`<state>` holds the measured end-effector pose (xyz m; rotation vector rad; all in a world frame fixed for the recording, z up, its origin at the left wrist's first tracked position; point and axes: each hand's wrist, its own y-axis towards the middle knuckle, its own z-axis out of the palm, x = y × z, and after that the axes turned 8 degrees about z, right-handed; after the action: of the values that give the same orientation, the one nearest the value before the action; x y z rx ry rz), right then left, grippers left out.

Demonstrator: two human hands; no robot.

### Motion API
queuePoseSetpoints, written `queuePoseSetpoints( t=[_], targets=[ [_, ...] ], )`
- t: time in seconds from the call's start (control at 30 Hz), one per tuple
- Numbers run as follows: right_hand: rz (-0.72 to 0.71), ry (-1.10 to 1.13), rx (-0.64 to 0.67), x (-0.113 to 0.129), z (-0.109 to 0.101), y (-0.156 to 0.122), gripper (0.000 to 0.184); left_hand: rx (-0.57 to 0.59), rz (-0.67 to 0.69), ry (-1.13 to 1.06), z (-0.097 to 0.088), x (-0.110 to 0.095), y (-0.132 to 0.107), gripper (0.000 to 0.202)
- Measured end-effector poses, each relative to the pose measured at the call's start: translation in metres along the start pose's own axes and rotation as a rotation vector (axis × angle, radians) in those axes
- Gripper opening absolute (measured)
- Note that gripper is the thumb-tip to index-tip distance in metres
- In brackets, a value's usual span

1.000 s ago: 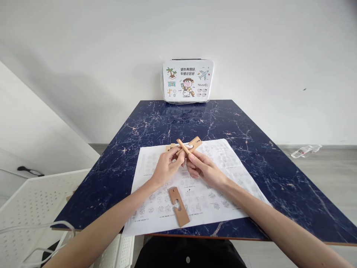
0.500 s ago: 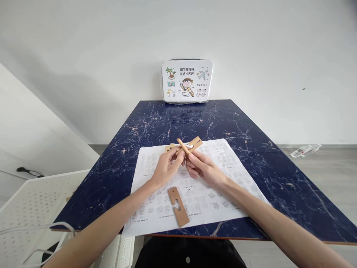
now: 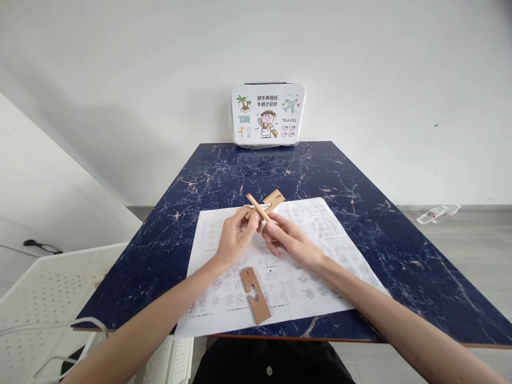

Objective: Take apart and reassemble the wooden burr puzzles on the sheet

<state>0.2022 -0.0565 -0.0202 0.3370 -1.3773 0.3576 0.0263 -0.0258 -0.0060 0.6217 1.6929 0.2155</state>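
Over a white printed sheet on the dark blue marbled table, both hands meet around two crossed flat wooden puzzle pieces. My left hand pinches the notched piece that points up and to the right. My right hand pinches the narrower strip that crosses it toward the upper left. A third wooden piece, with a slot and a round cut-out, lies flat on the sheet nearer to me, untouched.
A white box with cartoon travel pictures leans against the wall at the table's far edge. A white perforated basket with a white cable stands at the left. A clear plastic bottle lies on the floor at right.
The crossed wooden pieces have shifted slightly left and up in my hands, and the strip now sticks out further to the upper left. The piece on the sheet has not moved.
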Motion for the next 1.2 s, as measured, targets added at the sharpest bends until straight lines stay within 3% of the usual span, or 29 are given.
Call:
queuePoseSetpoints(
  t=[0.07, 0.13, 0.3, 0.43, 0.7, 1.03, 1.2],
  targets=[
    [-0.005, -0.194, -0.063, -0.002, 0.0, -0.003, 0.042, -0.05, 0.029, -0.03, -0.004, -0.002, 0.005, 0.04],
    [-0.036, -0.427, -0.032, -0.003, 0.0, -0.008, 0.039, -0.115, 0.031, -0.065, -0.008, -0.004, 0.009, 0.041],
    [-0.222, -0.719, 0.284, -0.001, 0.003, -0.015, 0.047, -0.162, -0.005, -0.093, -0.012, -0.005, 0.014, 0.042],
    [-0.295, -0.779, 0.316, -0.006, 0.007, -0.014, 0.07, -0.107, -0.023, -0.091, -0.01, -0.001, 0.012, 0.042],
    [-0.372, -0.776, 0.333, -0.01, 0.007, -0.013, 0.097, -0.073, -0.018, -0.075, -0.008, 0.006, 0.01, 0.043],
    [-0.375, -0.787, 0.373, -0.003, 0.011, -0.017, 0.094, -0.036, -0.009, -0.07, -0.009, 0.008, 0.012, 0.04],
    [-0.275, -0.539, 0.337, 0.009, 0.005, -0.02, 0.089, -0.013, 0.032, 0.175, -0.013, 0.011, 0.012, 0.035]
  ],
)
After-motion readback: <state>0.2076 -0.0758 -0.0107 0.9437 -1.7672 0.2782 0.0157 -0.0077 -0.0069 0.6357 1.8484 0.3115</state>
